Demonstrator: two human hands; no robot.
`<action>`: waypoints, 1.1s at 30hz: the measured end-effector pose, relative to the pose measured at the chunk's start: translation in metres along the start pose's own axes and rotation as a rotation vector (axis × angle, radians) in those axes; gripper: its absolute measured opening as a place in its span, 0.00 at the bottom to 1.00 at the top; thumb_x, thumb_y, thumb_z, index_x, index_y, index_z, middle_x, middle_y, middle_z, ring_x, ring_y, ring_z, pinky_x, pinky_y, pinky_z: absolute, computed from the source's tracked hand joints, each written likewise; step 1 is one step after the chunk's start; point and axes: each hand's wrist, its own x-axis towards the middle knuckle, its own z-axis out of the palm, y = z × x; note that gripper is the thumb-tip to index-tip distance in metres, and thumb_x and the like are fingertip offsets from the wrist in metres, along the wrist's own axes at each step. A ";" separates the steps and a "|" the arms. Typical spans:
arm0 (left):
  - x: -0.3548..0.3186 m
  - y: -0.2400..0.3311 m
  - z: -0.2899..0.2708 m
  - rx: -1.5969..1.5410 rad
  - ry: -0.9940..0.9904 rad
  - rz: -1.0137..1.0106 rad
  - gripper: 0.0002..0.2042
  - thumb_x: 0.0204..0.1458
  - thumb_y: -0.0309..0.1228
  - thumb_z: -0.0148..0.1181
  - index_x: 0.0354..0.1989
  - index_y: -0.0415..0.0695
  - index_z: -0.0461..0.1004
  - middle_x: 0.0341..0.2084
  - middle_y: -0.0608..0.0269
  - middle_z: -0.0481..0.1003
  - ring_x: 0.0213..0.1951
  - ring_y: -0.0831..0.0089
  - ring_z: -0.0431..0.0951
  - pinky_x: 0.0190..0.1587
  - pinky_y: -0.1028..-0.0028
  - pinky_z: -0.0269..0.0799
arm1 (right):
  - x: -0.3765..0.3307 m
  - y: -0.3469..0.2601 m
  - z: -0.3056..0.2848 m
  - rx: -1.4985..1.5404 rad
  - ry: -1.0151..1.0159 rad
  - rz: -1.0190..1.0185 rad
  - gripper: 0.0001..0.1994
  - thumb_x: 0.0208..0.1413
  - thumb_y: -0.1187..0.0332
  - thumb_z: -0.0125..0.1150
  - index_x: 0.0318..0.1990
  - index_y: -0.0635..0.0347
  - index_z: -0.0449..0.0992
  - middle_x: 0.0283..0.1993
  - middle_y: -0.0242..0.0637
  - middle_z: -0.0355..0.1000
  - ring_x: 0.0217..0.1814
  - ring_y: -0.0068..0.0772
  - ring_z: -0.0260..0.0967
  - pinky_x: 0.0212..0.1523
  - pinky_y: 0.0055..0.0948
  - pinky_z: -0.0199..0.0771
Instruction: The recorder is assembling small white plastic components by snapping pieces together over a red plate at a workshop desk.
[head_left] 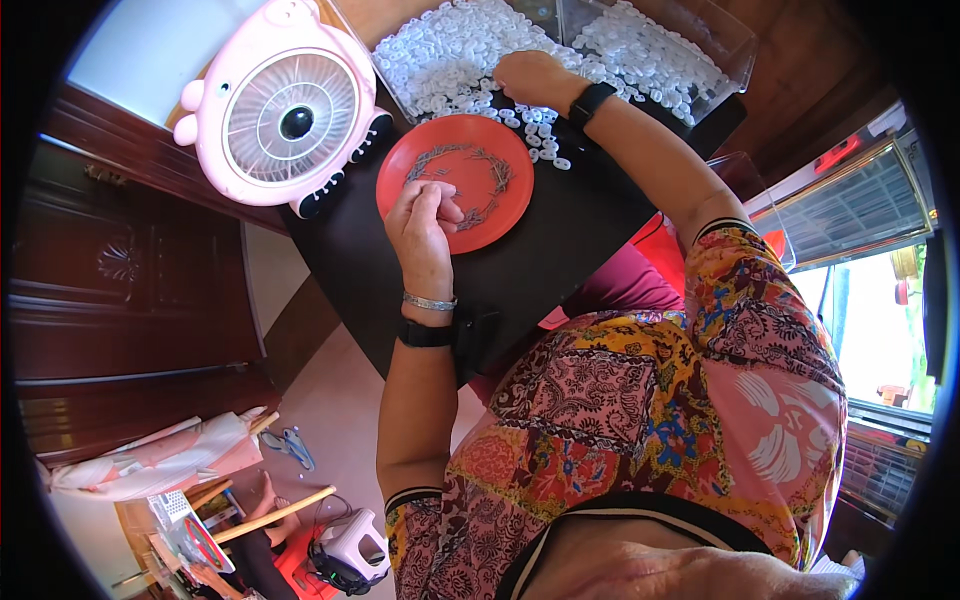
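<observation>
Left hand: (425, 222) fingertips pinched together over the near edge of the red plate (500, 215), apparently nipping a small metal piece; what it grips is too small to tell.
Right hand: (530, 78) reaching far, fingers curled down into the white plastic pieces (450, 60); whether it grips any cannot be told.
Metal pieces: (470, 160) spread in a ring on the plate, likely for easy picking, just beyond the left fingertips.
White pieces: heaped in clear trays (725, 45), some spilled onto the black counter (560, 240), right of the plate.
Pink fan: (285, 105) far left, facing the person.
</observation>
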 end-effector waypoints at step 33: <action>0.000 0.001 -0.003 -0.032 -0.003 -0.028 0.14 0.57 0.35 0.45 0.30 0.38 0.74 0.18 0.63 0.72 0.21 0.75 0.73 0.24 0.79 0.65 | -0.024 -0.091 -0.068 1.191 -0.289 -0.189 0.08 0.58 0.69 0.55 0.38 0.63 0.75 0.31 0.31 0.73 0.34 0.21 0.69 0.38 0.24 0.70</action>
